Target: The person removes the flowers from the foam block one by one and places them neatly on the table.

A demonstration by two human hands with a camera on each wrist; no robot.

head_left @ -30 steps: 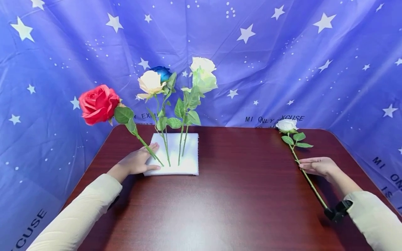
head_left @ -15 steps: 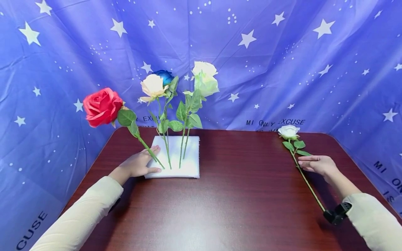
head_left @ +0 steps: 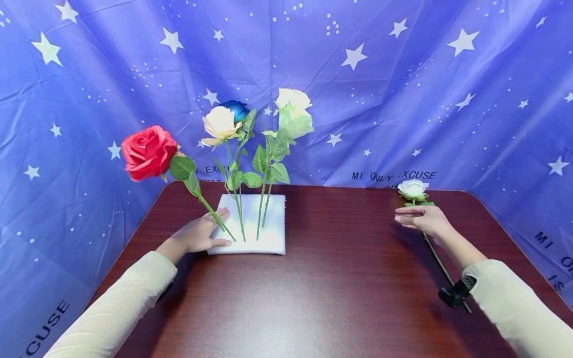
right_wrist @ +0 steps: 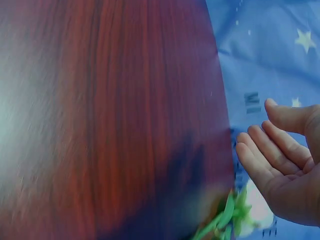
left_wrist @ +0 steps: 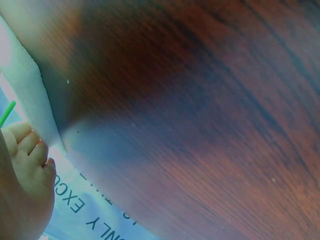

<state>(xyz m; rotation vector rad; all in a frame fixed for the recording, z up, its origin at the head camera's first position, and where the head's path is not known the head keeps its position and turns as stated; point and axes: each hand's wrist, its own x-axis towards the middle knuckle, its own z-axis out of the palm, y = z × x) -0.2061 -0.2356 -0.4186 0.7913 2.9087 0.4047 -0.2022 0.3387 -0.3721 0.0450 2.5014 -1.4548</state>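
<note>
At the left, my left hand rests on the left edge of a white foam block, thumb and fingers spread. Several artificial roses stand in the block: a red rose leaning left, a cream rose, a blue rose behind it, and pale green-white blooms. On the right side of the table lies a white rose, its stem pointing toward me. My right hand is over its upper stem and leaves, fingers extended, holding nothing; in the right wrist view the palm shows bare.
A dark red-brown wooden table carries everything. Blue cloth with white stars hangs behind it and along both sides. A black wrist device on my right arm overlaps the lower stem of the white rose.
My right hand has let go of the white rose's stem and moved left and up over it. The rose now lies on the table. My left hand stays on the foam block.
</note>
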